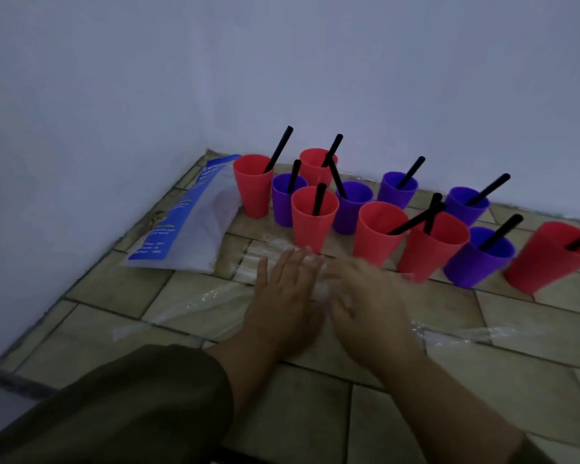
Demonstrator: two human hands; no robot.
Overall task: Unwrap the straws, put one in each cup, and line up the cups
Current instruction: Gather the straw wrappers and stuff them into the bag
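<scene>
Several red cups (313,217) and purple cups (479,256) stand in a loose cluster on the tiled surface, each with a black straw (278,149) leaning in it. My left hand (287,289) and my right hand (362,293) lie side by side, palms down with fingers spread, just in front of the cups. Both rest on a pile of clear plastic straw wrappers (318,289). The right hand is blurred. Neither hand visibly grips anything.
A blue and white plastic bag (188,216) lies flat at the left of the cups. More clear wrappers (195,306) are strewn left and right of my hands. White walls meet in a corner behind the cups. The surface's edge (21,380) runs along the lower left.
</scene>
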